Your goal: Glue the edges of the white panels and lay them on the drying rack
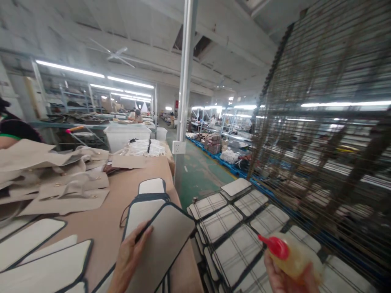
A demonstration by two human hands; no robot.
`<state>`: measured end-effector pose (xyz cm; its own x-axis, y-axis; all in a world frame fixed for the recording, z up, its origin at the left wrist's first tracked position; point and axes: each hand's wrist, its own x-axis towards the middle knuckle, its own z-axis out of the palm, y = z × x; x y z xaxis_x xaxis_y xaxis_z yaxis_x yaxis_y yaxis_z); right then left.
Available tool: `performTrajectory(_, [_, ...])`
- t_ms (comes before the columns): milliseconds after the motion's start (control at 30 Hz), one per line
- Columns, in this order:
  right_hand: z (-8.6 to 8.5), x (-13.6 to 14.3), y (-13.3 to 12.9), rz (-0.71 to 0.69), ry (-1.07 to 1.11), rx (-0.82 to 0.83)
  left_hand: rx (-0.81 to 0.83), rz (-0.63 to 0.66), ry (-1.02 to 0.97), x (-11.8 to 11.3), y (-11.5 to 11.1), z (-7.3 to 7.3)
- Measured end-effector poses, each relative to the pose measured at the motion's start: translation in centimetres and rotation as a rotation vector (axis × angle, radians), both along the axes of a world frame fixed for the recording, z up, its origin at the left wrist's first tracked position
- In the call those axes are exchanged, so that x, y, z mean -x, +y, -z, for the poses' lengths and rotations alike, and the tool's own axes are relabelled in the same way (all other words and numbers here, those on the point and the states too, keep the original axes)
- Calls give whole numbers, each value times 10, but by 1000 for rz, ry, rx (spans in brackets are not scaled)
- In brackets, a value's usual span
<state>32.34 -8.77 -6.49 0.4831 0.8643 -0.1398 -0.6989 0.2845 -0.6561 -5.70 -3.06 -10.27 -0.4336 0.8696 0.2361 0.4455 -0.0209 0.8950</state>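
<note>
Near the table's front edge, my left hand [130, 254] grips the edge of a light panel with dark trim [166, 244], its fingers closed on it. The panel lies tilted over other trimmed panels [139, 215]. On the right, my right hand [287, 274] is wrapped round a squeeze bottle [301, 256] of yellowish content. The bottle's red nozzle points left, above a wire rack [241, 236] bearing several light panels.
Beige pieces with handles and eyelets [70, 183] are heaped on the table [113, 228] at left, with more trimmed panels in front. A metal post [185, 81] stands at the table's far corner. Wire racks [305, 134] rise at right. A person's dark sleeve [18, 126] shows at far left.
</note>
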Motion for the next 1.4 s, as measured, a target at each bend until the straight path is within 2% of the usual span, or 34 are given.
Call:
performTrajectory(67, [-21,1,-2,75,-34,-41,-16,275,47,-19,2,-24])
performTrajectory(167, [-58,-7,-5,124,-140,-135,6,657,190,-52,6,-71])
performTrajectory(333, [-111,-34,-22,34,-383,-252,49,1223,388,-107,21,-151])
performTrajectory(433, [-130,-50,-35,-33,-492,-320,49,1507,484,-140,31,-183])
performTrajectory(533, [-141,-68,-46,-62,-547,-339,84,1719,554,-172,37,-203])
performTrajectory(733, [-154,-100,-68,-123,-607,-364,176,1940,587,-224,29,-227])
performTrajectory(900, [-161,-112,-80,-153,-646,-320,239,1988,599,-250,18,-235])
performTrajectory(1100, [-160,-125,-89,-80,-636,-308,218,1972,620,-260,11,-235])
performTrajectory(1400, [-153,-132,-87,-20,-617,-356,178,1912,653,-256,11,-237])
